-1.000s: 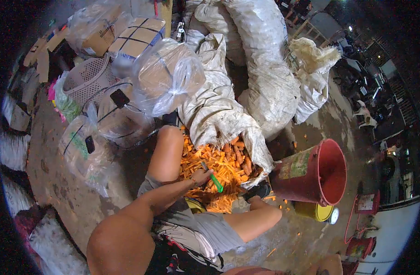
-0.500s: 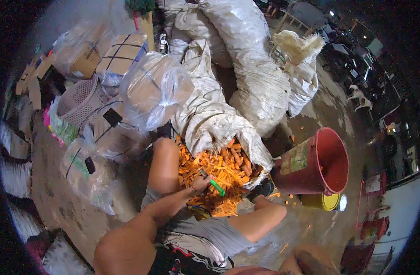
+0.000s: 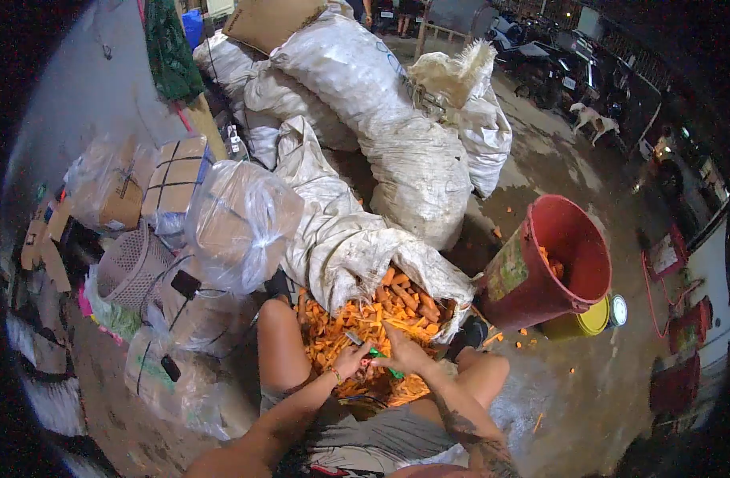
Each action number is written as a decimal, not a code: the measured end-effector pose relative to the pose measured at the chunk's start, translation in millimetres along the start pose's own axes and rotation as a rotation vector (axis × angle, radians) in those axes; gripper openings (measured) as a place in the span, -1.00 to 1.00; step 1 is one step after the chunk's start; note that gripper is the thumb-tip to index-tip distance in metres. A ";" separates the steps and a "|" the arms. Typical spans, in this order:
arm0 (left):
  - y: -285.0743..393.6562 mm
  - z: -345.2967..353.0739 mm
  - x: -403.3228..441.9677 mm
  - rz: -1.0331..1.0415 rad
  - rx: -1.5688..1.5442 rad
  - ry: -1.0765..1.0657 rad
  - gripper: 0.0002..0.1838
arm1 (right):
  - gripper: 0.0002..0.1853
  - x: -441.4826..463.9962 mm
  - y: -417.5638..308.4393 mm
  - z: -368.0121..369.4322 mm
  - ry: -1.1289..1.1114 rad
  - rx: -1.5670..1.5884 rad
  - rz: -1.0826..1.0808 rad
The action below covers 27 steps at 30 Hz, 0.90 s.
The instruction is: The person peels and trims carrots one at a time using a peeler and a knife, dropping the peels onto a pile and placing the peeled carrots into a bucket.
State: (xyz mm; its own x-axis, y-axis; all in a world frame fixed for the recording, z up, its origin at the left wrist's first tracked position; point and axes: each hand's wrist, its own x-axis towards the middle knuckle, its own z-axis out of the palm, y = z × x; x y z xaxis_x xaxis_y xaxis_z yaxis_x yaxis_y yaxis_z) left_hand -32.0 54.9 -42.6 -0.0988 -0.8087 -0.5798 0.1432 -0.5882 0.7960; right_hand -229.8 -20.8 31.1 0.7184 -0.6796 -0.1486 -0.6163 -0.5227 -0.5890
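Observation:
My left hand (image 3: 350, 362) is closed around a green-handled knife (image 3: 354, 338), its grey metal end pointing up and left. Close against it is my right hand (image 3: 408, 353), thumb raised and fingers stretched over the green handle. Whether those fingers grip the handle is hard to see. Below both hands lies a heap of orange carrot pieces and strips (image 3: 333, 331), between my bent legs. Whole-looking carrots (image 3: 405, 298) spill from the open mouth of a white woven sack (image 3: 341, 255).
At right, a tilted red bucket (image 3: 504, 279) holds orange pieces, beside a yellow tub (image 3: 593, 317). Full white sacks (image 3: 416, 163) lie ahead. Wrapped boxes (image 3: 241, 219) and a perforated basket (image 3: 134, 267) stand at left. A dog (image 3: 594, 121) and motorbikes (image 3: 540, 68) are farther back.
My right hand has come up from the lower right to meet my left hand at the knife. The view has tilted upward, and carrot pieces inside the red bucket now show.

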 end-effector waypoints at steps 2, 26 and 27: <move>-2.6 -0.5 1.5 -0.001 -0.022 -0.047 -0.33 | 0.17 6.1 -0.4 6.8 -0.080 0.081 0.044; 13.6 -3.1 -6.2 -0.089 -0.406 -0.206 -0.56 | -0.51 28.7 23.8 -4.0 -0.021 0.381 0.274; 12.1 -4.5 -3.7 -0.093 -0.387 -0.201 -0.59 | -0.50 28.9 25.0 -3.0 -0.002 0.376 0.259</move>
State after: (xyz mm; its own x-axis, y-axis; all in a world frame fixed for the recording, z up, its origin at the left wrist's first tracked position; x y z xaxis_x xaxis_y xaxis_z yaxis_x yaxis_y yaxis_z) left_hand -25.5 50.8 -31.5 -0.3125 -0.7598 -0.5702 0.4792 -0.6444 0.5960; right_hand -225.4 -55.1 14.5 0.5570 -0.7622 -0.3300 -0.6156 -0.1121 -0.7801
